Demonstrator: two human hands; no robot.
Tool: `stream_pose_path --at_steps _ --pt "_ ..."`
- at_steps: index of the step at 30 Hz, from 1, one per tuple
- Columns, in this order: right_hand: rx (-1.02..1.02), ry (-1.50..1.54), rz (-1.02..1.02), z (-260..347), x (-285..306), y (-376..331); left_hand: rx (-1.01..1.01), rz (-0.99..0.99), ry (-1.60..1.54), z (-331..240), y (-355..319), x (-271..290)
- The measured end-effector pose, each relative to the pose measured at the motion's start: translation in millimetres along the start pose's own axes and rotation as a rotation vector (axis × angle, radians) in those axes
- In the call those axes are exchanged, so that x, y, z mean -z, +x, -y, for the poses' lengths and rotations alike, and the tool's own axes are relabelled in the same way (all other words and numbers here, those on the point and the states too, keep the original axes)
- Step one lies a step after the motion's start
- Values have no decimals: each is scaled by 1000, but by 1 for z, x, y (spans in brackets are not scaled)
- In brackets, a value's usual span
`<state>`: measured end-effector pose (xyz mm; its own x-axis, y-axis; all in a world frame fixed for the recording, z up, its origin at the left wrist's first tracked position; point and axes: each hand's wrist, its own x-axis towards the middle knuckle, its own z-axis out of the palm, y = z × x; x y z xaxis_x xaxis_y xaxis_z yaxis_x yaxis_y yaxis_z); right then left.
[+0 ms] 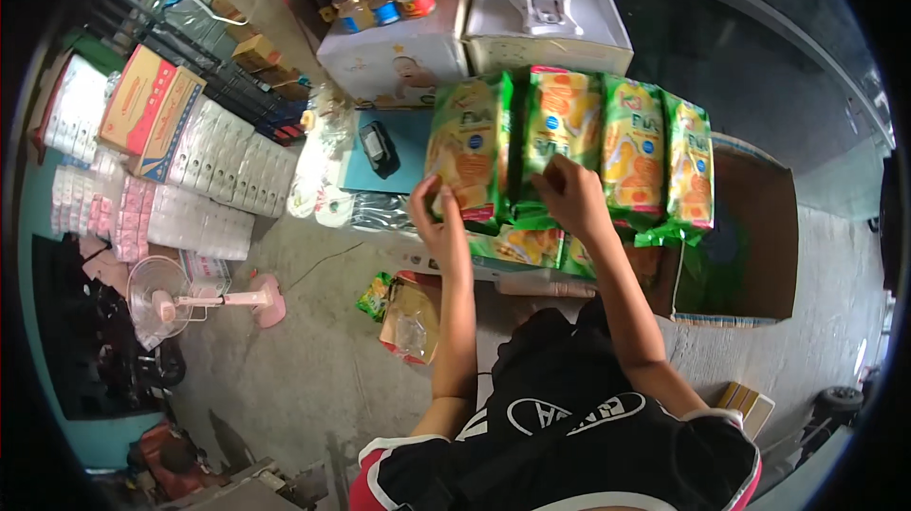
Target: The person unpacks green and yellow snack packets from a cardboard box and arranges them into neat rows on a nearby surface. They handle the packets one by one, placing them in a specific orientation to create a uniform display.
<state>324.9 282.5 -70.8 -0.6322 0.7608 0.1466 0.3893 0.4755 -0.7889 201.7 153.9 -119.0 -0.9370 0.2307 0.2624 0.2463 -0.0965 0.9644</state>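
Note:
Several green and yellow snack packets stand in a row on the table in front of me. At the lower left edge of the leftmost packet (472,136) is my left hand (438,212), its thumb and fingers closed on the wrapper. My right hand (567,190) is curled closed in front of the lower part of the second packet (562,108); what its fingertips hold is hidden. To the right stand a third packet (634,146) and a fourth packet (690,165). More packets (524,247) lie flat below the row, partly covered by my arms.
An open cardboard box (767,236) stands at the right. Behind the packets are a white box (394,60) with jars (384,3) and a tray-like box (607,22) holding a small scale (548,6). A dark handheld device (378,148) lies left; a pink fan (266,300) stands on the floor.

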Motion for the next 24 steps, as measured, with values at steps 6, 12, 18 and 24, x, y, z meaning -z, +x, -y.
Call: stream_pose_path --at_steps 6,12,18,24 --pt "121 -329 -223 -7 -21 -2 -501 184 308 -25 8 -30" --pt "132 77 -451 -18 -31 -7 -404 230 296 -35 11 -33" --pt "97 581 -444 -34 -35 -5 9 270 -220 -31 7 -17" --pt "389 314 -304 -40 -25 -20 125 330 -430 -1 19 1"
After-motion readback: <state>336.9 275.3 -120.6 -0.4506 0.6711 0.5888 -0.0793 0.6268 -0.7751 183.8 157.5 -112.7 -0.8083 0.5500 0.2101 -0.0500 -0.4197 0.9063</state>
